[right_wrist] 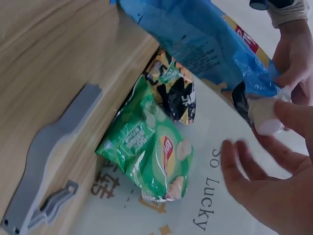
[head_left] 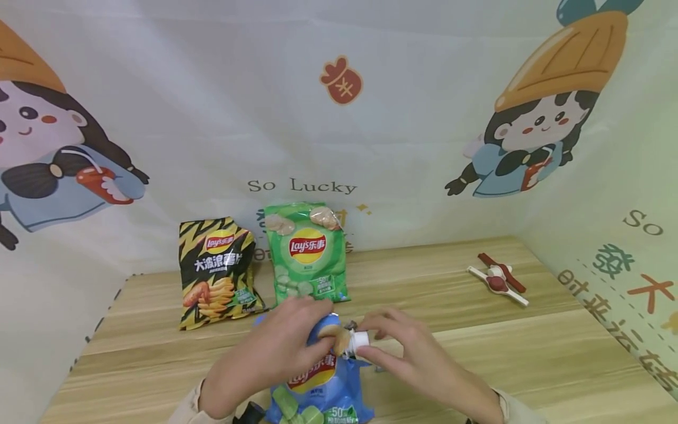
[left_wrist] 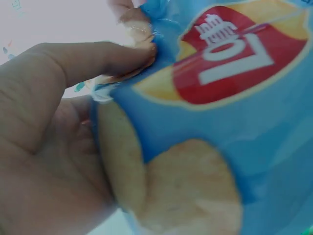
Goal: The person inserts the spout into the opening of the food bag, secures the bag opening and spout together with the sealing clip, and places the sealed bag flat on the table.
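Note:
A blue Lay's chip bag (head_left: 318, 388) stands in front of me, its print facing up in the head view. My left hand (head_left: 288, 335) grips its upper edge, and the left wrist view shows the thumb (left_wrist: 112, 58) pressed on the crumpled film. At the bag's top corner, my right hand (head_left: 410, 353) pinches a small white cap (head_left: 360, 340) between thumb and fingers. A dark piece sits beside the white cap (right_wrist: 266, 117) in the right wrist view. The fingers partly cover the bag's top.
Behind stand a black-and-yellow chip bag (head_left: 217, 271) and a green chip bag (head_left: 307, 253) near the backdrop. Red and white clips (head_left: 498, 278) with round caps lie crossed at the right. A grey strip-shaped piece (right_wrist: 49, 142) lies on the wooden table (head_left: 450, 300).

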Action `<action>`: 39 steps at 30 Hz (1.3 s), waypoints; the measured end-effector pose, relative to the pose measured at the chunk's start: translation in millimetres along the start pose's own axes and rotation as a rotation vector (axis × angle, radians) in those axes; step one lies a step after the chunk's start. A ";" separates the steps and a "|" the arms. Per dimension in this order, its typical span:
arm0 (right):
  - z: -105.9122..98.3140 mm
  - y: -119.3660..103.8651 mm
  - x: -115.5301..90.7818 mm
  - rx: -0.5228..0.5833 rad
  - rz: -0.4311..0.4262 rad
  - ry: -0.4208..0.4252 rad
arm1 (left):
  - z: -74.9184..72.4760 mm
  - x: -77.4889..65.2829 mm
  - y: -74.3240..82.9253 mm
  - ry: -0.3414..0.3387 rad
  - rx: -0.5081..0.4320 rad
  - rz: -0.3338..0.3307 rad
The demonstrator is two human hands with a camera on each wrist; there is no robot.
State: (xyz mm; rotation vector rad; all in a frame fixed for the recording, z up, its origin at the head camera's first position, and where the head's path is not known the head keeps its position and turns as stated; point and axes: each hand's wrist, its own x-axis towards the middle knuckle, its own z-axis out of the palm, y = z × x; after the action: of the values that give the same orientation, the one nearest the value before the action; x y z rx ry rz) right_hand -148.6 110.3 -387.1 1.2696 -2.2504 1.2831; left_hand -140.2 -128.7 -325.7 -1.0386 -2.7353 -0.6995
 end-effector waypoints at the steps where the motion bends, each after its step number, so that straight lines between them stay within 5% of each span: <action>1: 1.6 0.2 0.4 0.016 0.014 0.001 | 0.6 0.6 -0.9 -0.001 -0.028 -0.005; 6: 4.0 -0.8 3.6 0.200 0.145 0.009 | 3.0 1.6 -3.6 0.053 -0.161 -0.032; 9: 0.5 0.0 6.9 0.290 0.213 0.027 | 4.8 2.3 -2.8 0.131 -0.153 -0.034; 14: -3.9 7.7 10.5 0.339 0.240 0.042 | 13.6 6.0 1.9 0.318 0.158 0.078; 17: -5.4 13.1 9.9 0.359 0.251 0.048 | 19.4 8.2 3.9 0.370 0.333 0.161; 21: -8.6 18.9 9.4 0.401 0.266 0.027 | 21.8 7.9 3.5 0.345 0.368 0.181; 33: -15.7 27.9 13.5 0.496 0.263 -0.111 | 28.8 1.6 -3.7 0.119 0.439 0.077; 39: -18.2 33.3 14.7 0.498 0.206 -0.159 | 39.4 1.2 -6.9 0.074 0.347 0.077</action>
State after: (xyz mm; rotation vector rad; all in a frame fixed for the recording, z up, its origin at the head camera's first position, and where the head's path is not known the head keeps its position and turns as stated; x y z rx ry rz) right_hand -186.9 124.1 -387.0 1.3564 -2.2996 1.9762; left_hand -144.1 -114.1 -362.9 -1.0068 -2.6086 -0.2331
